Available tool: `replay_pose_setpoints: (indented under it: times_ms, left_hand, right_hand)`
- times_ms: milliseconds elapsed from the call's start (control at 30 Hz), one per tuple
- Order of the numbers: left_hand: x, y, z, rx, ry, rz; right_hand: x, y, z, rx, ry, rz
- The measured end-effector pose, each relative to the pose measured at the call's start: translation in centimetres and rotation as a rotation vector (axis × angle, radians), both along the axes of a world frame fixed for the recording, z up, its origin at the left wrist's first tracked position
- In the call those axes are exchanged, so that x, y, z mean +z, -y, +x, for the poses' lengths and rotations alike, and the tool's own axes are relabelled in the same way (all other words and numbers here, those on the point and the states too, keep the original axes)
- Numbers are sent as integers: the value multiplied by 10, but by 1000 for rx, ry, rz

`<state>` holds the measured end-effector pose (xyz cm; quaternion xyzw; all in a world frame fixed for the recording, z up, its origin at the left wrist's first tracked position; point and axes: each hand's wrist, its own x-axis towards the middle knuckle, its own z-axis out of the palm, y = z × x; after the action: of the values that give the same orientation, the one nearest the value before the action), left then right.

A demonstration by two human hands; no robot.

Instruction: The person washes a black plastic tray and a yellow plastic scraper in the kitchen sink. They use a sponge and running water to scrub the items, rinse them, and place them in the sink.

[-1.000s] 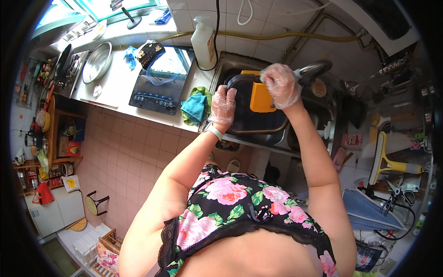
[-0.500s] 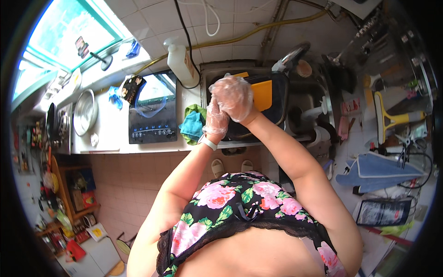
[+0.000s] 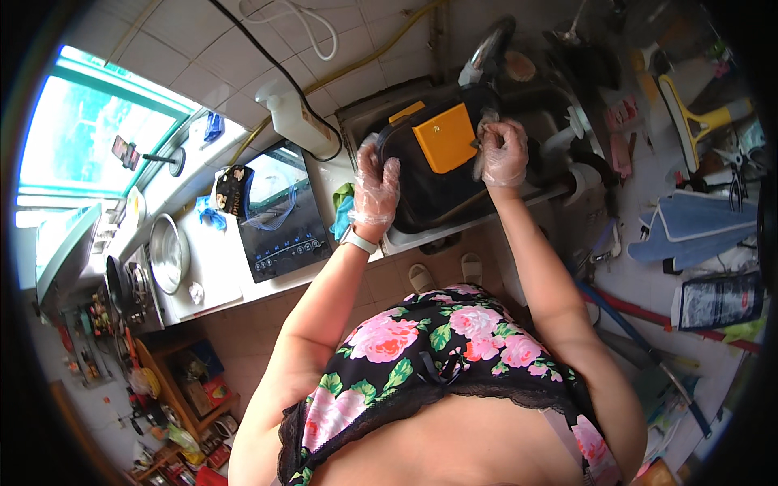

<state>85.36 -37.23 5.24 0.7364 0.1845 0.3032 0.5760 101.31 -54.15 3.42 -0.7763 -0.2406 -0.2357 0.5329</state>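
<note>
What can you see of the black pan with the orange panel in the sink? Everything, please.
The black pan looks like a dark, roughly rectangular, non-stick piece with rounded corners, carrying a flat orange panel on its upper side. It sits tilted in the sink below the faucet. The gloved left hand grips its left edge; the gloved right hand presses something pale, unclear, at its right side. Wetness cannot be judged.
</note>
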Motion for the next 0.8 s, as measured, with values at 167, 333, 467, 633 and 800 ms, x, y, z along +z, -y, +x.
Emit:
replay_pose_setpoints:
  times_ms: [167,333,467,633,800]
  left_hand:
    - [55,-15,17,8,-39,789]
    - [83,3,35,-132,-321,978]
    - [84,8,38,-160,-456,992]
    - [85,3,37,-155,-447,1048]
    - [66,-7,45,-141,-262,1092]
  right_hand:
    - [-2,9,-32,-24,-361,2]
    - [-18,6,-46,151,-1014,405]
    - [-11,0,-51,135,-1093,448]
    - [-8,-2,-57,275,-1272,655]
    - [3,-19,-78,422,-1226,577]
